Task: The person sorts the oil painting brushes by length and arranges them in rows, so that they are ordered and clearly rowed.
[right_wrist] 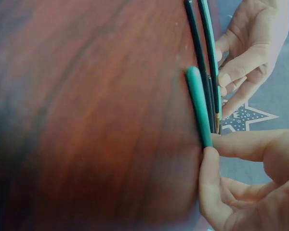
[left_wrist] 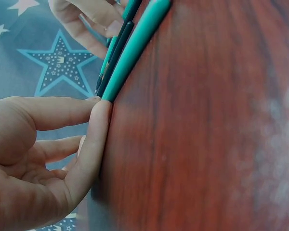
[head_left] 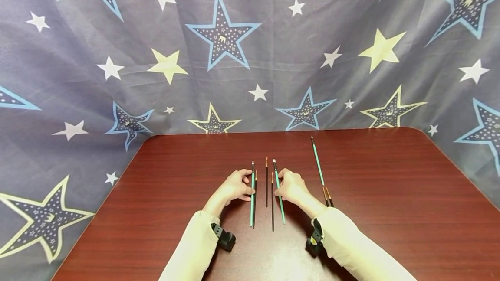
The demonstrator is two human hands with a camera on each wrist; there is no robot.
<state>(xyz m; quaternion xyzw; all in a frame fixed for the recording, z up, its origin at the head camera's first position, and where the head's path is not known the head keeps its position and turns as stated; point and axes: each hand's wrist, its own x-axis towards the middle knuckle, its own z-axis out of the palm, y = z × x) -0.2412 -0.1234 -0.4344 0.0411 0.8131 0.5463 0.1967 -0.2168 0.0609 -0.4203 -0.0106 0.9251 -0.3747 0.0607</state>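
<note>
My left hand (head_left: 234, 187) pinches a teal paintbrush (head_left: 251, 211) between thumb and finger, seen close in the left wrist view as a teal handle (left_wrist: 135, 50). A thin dark paintbrush (head_left: 254, 212) lies right beside it. On the other side, my right hand (head_left: 292, 186) pinches a second teal paintbrush (head_left: 281, 210), whose rounded handle end (right_wrist: 196, 89) shows in the right wrist view. Between the hands lie two thin dark paintbrushes, a farther one (head_left: 267, 190) and a nearer one (head_left: 272, 211). All these brushes point their bristles away from me.
Behind the right hand, a third teal paintbrush (head_left: 318, 165) lies on the reddish-brown table (head_left: 187, 164). Two dark paintbrushes (head_left: 327, 195) lie below it, partly hidden by the right sleeve (head_left: 351, 237). A grey star-patterned cloth (head_left: 234, 86) hangs behind the table.
</note>
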